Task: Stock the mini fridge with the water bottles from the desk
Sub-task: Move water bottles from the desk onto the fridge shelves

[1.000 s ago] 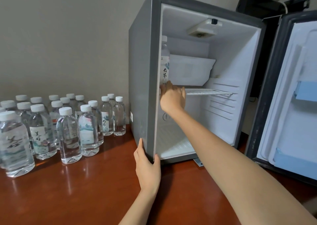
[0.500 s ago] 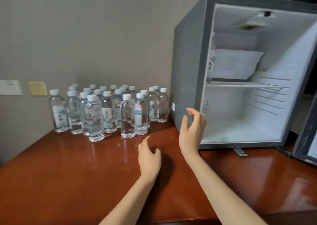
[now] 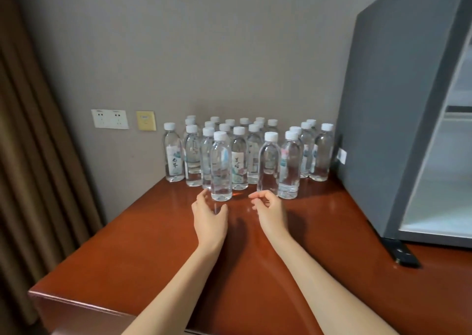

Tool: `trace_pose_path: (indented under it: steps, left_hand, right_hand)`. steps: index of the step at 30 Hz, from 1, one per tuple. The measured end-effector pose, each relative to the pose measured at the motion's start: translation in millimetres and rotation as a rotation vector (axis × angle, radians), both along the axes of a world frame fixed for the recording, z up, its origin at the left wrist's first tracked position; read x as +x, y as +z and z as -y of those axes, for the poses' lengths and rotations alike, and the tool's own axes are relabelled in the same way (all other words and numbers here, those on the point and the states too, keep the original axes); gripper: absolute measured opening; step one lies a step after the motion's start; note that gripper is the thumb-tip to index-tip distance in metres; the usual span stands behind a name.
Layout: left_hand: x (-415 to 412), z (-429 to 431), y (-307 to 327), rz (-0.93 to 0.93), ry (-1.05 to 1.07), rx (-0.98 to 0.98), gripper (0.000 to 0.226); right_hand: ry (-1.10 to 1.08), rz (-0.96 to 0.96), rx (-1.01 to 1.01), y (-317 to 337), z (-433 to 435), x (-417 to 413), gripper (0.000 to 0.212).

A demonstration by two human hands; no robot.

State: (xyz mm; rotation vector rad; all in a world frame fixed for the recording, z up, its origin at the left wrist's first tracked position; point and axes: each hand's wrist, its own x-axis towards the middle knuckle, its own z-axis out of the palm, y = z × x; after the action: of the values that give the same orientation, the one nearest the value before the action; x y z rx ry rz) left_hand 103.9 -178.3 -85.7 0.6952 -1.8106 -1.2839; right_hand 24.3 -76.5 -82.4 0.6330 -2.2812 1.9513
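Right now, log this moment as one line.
left hand: open, by front bottle | right hand: open, empty | bottles: upright on desk | fridge: at right, interior visible

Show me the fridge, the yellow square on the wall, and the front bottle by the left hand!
mini fridge [image 3: 388,120], head view, grey side wall.
yellow wall plate [image 3: 146,120], head view, its middle.
front bottle [image 3: 221,166], head view, clear body.

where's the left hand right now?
Head view, centre: the left hand hovers over the desk, fingers open at the base of the front-left bottle, with the right hand just to its right.
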Motion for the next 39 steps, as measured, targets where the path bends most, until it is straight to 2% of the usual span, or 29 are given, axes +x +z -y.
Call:
trace_pose_path:
  steps: [4, 13, 19, 24, 30, 33, 36, 39]
  left_hand:
    - [-22.2, 15.0, -0.7, -0.008, -0.015, -0.033, 0.061]
    - [-67.2, 34.1, 2.8, 0.037, 0.074, -0.095, 0.075]
    - [-73.1, 42.0, 1.6, 0.042, 0.092, -0.08, 0.067]
    - [-70.6, 47.9, -2.7, -0.028, -0.052, -0.038, 0.066]
    - [-64.8, 53.4, -2.5, -0.06, -0.369, 0.074, 0.06]
    - [-59.7, 48.7, 1.8, -0.034, -0.499, 0.073, 0.058]
    - [-58.2, 44.7, 3.2, 0.012, -0.594, 0.026, 0.052]
    - [-57.5, 43.7, 3.5, 0.058, -0.69, 0.012, 0.058]
  right_hand:
    - [-0.005, 0.093, -0.034, -3.0, 5.6, -9.1, 0.023]
    - [-0.003, 0.074, 0.034, -4.6, 12.0, -15.0, 0.025]
    - [-0.003, 0.065, 0.063, -6.4, 13.3, -17.0, 0.028]
    - [0.017, 0.066, 0.042, -5.1, 11.4, -16.6, 0.029]
    - [-0.002, 0.103, -0.05, -6.0, 11.2, -17.9, 0.022]
    - [-0.008, 0.111, -0.082, -6.2, 9.1, -18.9, 0.018]
    - [0.03, 0.131, -0.152, -2.6, 5.8, -18.2, 0.024]
    - [0.065, 0.147, -0.199, 0.7, 4.1, -18.0, 0.025]
